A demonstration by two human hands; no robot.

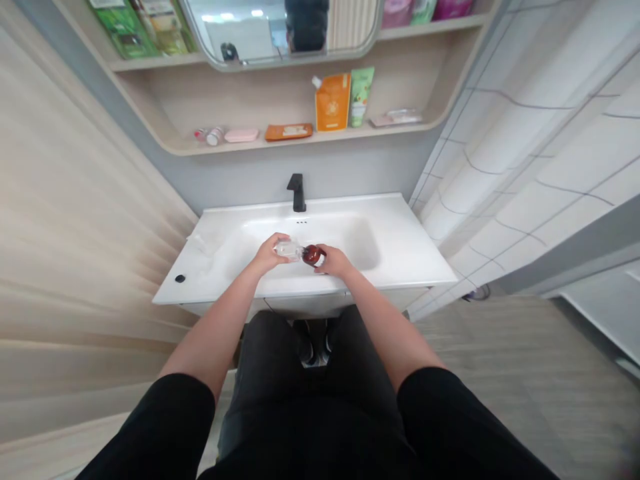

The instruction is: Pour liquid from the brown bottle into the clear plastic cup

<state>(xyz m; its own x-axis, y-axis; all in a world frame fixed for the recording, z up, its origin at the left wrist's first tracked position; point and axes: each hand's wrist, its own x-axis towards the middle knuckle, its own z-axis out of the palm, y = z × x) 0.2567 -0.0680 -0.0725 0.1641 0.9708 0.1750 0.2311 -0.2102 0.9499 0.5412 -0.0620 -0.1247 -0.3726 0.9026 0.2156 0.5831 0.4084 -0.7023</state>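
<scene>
My left hand (271, 253) is closed around a clear bottle (289, 250) tilted on its side over the white sink (370, 243). A brown bottle (313, 255) with a white label is in my right hand (333, 261), also tilted, its neck end turned toward the clear bottle. The two bottles meet mouth to mouth or nearly so; whether they touch, I cannot tell. Any liquid passing between them is too small to make out. Above the basin, behind both hands, stands a black faucet (299, 193).
A small black round cap (180, 279) lies on the left counter, near some clear plastic (200, 243). The wall shelf (240, 148) holds an orange pouch (333, 102), a green tube (361, 97) and a pink soap bar (242, 135) below the mirror (260, 33). A curtain (90, 233) hangs at left.
</scene>
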